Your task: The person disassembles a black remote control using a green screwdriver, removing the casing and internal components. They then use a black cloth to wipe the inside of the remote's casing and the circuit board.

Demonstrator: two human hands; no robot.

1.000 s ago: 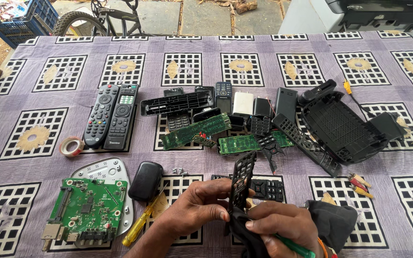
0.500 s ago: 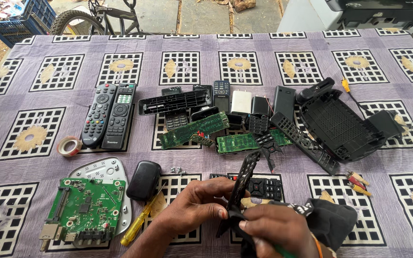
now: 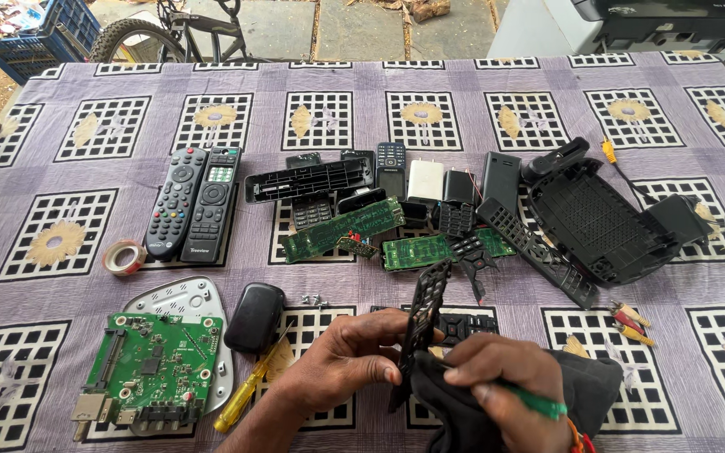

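1. Over the last second I tilted the black remote shell (image 3: 421, 323) up from a flatter hold until it stood nearly on edge between my hands, its slotted face turned toward the left.
2. My right hand (image 3: 505, 382) slid in closer over the dark cloth (image 3: 455, 415), so the shell's lower end was bedded against it; I judged the piece was now steadied for tool work.
3. My left hand (image 3: 350, 361) was curled around the shell's left edge, fingers pressed on it near its middle.
4. My right hand pinched a green-handled tool (image 3: 534, 401), its tip aimed at the shell's lower part; I could not tell whether it touched.
5. The shell stood at the near middle of the desk (image 3: 480, 92), between both hands.
6. A yellow screwdriver (image 3: 249, 390) lay left of my left wrist, near a green circuit board (image 3: 153, 365).
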